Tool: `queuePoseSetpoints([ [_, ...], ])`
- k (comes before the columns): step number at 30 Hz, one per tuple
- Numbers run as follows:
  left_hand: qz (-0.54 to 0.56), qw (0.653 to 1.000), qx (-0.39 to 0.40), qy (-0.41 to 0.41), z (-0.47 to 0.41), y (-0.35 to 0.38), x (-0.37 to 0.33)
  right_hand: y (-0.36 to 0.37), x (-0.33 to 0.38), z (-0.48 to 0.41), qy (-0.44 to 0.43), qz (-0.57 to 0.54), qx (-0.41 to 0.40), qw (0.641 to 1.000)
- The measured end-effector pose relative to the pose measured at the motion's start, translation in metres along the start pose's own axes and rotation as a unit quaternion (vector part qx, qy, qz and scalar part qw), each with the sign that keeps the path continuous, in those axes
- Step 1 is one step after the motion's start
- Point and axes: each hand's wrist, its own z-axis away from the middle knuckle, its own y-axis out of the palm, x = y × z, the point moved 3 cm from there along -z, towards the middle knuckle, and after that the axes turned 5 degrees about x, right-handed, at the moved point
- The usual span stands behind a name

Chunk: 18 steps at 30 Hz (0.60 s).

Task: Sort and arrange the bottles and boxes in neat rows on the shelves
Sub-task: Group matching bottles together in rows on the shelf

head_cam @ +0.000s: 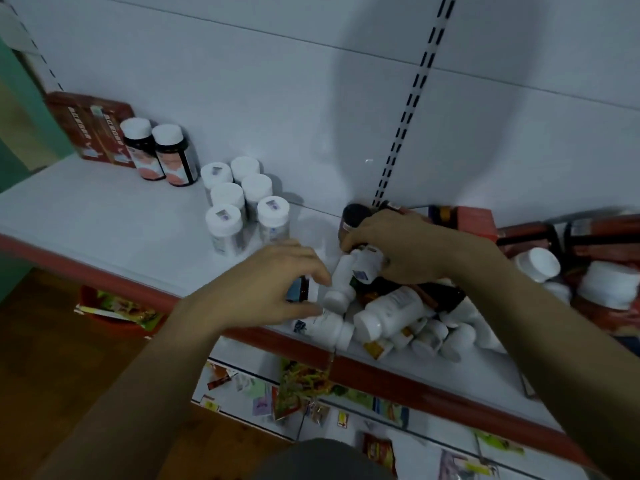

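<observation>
Partly done: white bottles [239,202] rowed at 10 o'clock, pile [408,317] at 4 remains. Right hand [401,247] grips small bottle [363,268] (left hand [273,285]: can't tell).

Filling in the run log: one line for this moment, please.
left hand: curled round labelled bottle | right hand: gripping white bottle | pile: unsorted | row: six white-capped bottles upright

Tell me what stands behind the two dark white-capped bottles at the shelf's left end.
Red-brown cardboard boxes stand upright against the white back panel. The dark white-capped bottles hide their lower right corner and whatever lies there.
</observation>
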Motion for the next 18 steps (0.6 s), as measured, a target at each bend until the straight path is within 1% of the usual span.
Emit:
queuePoseSetpoints([
  [2,-0.032,0.997,0.067,0.017,-0.009,0.012,-0.012,0.010,-0.002,-0.003,0.014,0.028,0.012,0.999],
  [4,-0.075,0.991,0.110,0.029,-0.015,0.028,-0.017,0.017,-0.003,-0.006,0.012,0.057,-0.008,0.998],
  [5,-0.090,0.988,0.118,0.033,-0.016,0.035,-0.018,0.019,-0.003,-0.006,0.013,0.073,-0.023,0.997],
  [8,-0.111,0.988,0.101,0.039,-0.019,0.046,-0.014,0.024,-0.003,-0.006,0.015,0.088,-0.079,0.993],
  [10,-0.125,0.987,0.092,0.048,-0.019,0.050,-0.013,0.025,-0.004,-0.005,0.012,0.044,-0.114,0.992],
  [13,-0.140,0.986,0.074,0.057,-0.017,0.052,-0.011,0.023,-0.006,-0.001,0.007,-0.063,-0.181,0.981],
  [14,-0.123,0.989,0.060,0.060,-0.017,0.050,-0.010,0.022,-0.008,0.001,0.003,-0.095,-0.211,0.973],
  [15,-0.081,0.994,0.044,0.052,-0.015,0.045,-0.008,0.021,-0.010,0.004,0.001,-0.136,-0.242,0.961],
  [17,0.055,0.998,-0.010,0.012,-0.009,0.030,-0.003,0.021,-0.014,0.013,0.002,-0.228,-0.304,0.925],
  [18,0.124,0.991,-0.054,-0.013,-0.005,0.023,0.001,0.021,-0.015,0.017,0.007,-0.266,-0.335,0.904],
])
